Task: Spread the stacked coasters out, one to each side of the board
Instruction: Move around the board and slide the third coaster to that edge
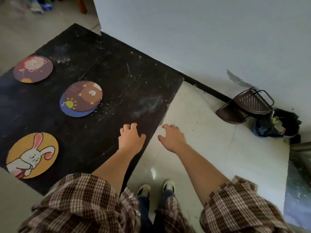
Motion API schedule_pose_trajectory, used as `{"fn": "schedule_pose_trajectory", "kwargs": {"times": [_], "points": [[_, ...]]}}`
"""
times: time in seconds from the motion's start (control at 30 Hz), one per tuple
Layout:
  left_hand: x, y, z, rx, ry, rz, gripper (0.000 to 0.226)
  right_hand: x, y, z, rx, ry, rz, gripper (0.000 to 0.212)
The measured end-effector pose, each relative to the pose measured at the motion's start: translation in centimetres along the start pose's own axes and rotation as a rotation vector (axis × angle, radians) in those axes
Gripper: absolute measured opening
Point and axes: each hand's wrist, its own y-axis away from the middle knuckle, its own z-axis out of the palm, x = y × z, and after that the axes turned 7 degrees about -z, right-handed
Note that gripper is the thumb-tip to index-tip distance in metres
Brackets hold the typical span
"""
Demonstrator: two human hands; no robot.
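So two coasters are already dealt out on the black board (pixel 117 73), a yellow rabbit coaster (pixel 32 155) near the front edge and a purple bear coaster (pixel 33 69) toward the far edge. The remaining stack (pixel 81 98) sits between them, mid-board, brown bear coaster on top slid a bit off a blue one underneath, so at least two are left to place. Both hands are empty: left hand (pixel 131 137) hovers over the board's right part with fingers loosely curled, right hand (pixel 171 137) hangs just past the board edge over the pale tile floor (pixel 210 140), fingers relaxed. The coasters look like thin flat round discs with matte printed faces; the board is scuffed and scratched, dull finish
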Motion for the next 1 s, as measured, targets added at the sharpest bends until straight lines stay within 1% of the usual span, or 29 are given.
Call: {"fn": "schedule_pose_trajectory", "kwargs": {"times": [0.23, 0.43, 0.6, 0.8, 1.0], "points": [[2.6, -3.9, -0.4, 0.100, 0.090, -0.189, 0.061, -0.2, -7.6, -3.5, -0.083, 0.117, -0.218, 0.047], [5.5, -5.6, -0.5, 0.201, 0.176, -0.362, 0.058, 0.1, -13.6, -6.0, -0.156, 0.285, -0.451, 0.043], [6.9, -7.0, -1.4, 0.280, 0.378, -0.550, 0.055, -1.1, -17.4, -7.0, -0.196, 0.365, -0.615, 0.045], [5.6, -8.6, -2.9, 0.344, 0.416, -0.665, 0.055, -5.0, -20.8, -6.4, -0.281, 0.421, -0.740, 0.047], [2.7, -10.8, -5.1, 0.394, 0.429, -0.729, 0.054, -10.4, -24.0, -5.2, -0.299, 0.414, -0.775, 0.052]]}}
